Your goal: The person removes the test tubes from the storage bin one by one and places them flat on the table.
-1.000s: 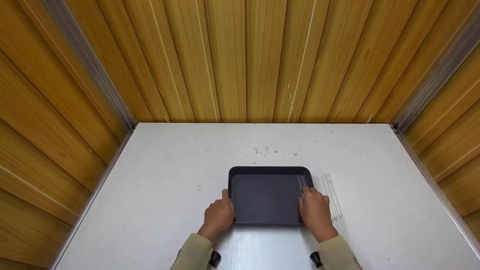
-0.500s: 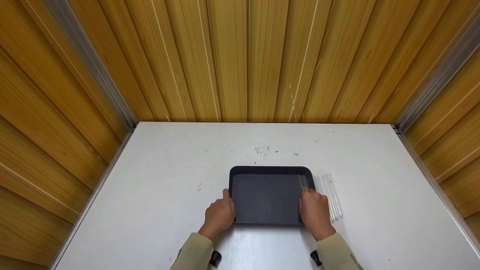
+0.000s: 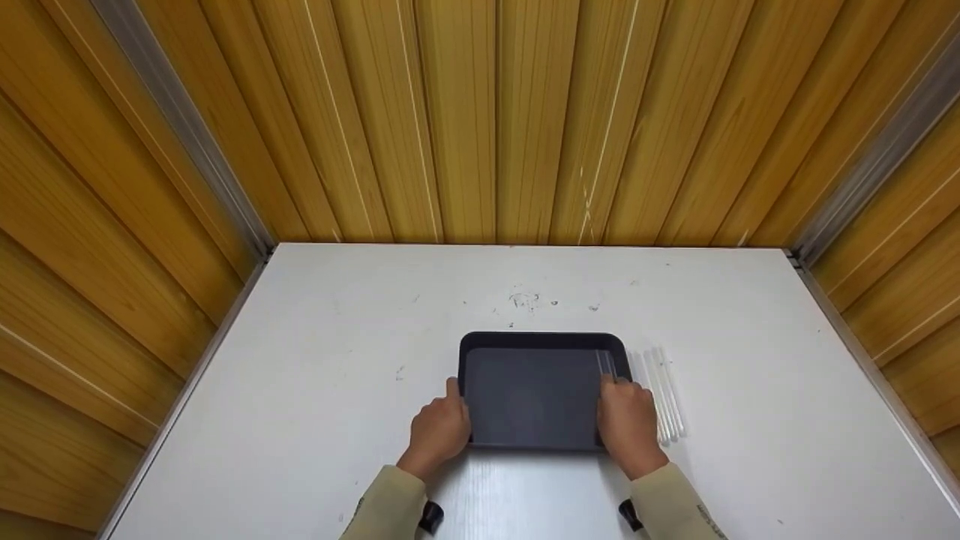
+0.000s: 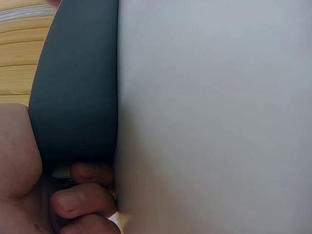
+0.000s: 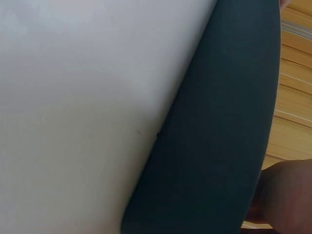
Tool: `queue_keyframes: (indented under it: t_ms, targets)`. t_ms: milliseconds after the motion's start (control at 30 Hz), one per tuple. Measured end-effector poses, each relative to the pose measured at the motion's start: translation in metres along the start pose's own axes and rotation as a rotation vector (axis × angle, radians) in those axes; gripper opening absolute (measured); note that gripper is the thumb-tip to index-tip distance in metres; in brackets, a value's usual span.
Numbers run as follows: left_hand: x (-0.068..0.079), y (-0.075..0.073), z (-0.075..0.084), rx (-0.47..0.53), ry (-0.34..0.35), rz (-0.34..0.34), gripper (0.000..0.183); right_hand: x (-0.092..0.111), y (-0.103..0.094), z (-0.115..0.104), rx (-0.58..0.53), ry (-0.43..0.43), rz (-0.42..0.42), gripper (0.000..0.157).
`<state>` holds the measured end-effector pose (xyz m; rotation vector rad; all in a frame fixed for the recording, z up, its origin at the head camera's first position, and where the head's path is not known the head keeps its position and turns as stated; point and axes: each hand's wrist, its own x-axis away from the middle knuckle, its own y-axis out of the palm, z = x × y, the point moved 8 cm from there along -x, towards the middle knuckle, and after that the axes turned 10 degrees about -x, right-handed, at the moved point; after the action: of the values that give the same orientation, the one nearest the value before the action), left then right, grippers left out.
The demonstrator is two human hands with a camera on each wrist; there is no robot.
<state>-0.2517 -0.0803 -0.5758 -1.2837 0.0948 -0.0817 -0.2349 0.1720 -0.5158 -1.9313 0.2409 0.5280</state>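
Observation:
A dark grey, shallow rectangular tray (image 3: 536, 394) lies on the white table, near its middle. My left hand (image 3: 439, 429) grips its left side; in the left wrist view the curled fingers (image 4: 83, 200) bend in at the tray's outer wall (image 4: 78, 87). At the opposite side my right hand (image 3: 628, 420) holds the right rim, its fingers hidden beyond the knuckles. Thin clear strips (image 3: 604, 363), seemingly clear tubes, show inside the tray by that hand. The right wrist view shows the tray's wall (image 5: 209, 126) and part of the hand (image 5: 290, 195).
Several clear tubes (image 3: 667, 394) lie side by side on the table just right of the tray, partly behind the right hand. The white table (image 3: 315, 375) carries small dark marks. Wood-patterned panels (image 3: 517, 135) wall in the back and both sides.
Very little differs. My right hand has shifted slightly left against the tray's rim; the left hand and the tray stay practically still.

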Motion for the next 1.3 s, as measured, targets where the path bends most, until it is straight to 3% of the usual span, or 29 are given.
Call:
queue_keyframes:
  t_ms: [300, 567, 1067, 1300]
  targets:
    - [0.000, 0.000, 0.001, -0.005, 0.002, -0.011, 0.036, 0.003, 0.003, 0.001, -0.057, 0.006, -0.010, 0.016]
    - [-0.001, 0.001, 0.001, -0.004, -0.005, -0.026, 0.037, 0.006, 0.012, 0.005, -0.105, 0.069, -0.091, 0.014]
    - [-0.001, 0.002, 0.000, 0.008, 0.000, -0.034, 0.039, 0.007, 0.012, 0.009, -0.147, 0.079, -0.093, 0.024]
    - [0.000, 0.001, 0.001, -0.010, 0.013, -0.015, 0.032, 0.007, 0.007, 0.008, -0.152, 0.077, -0.065, 0.031]
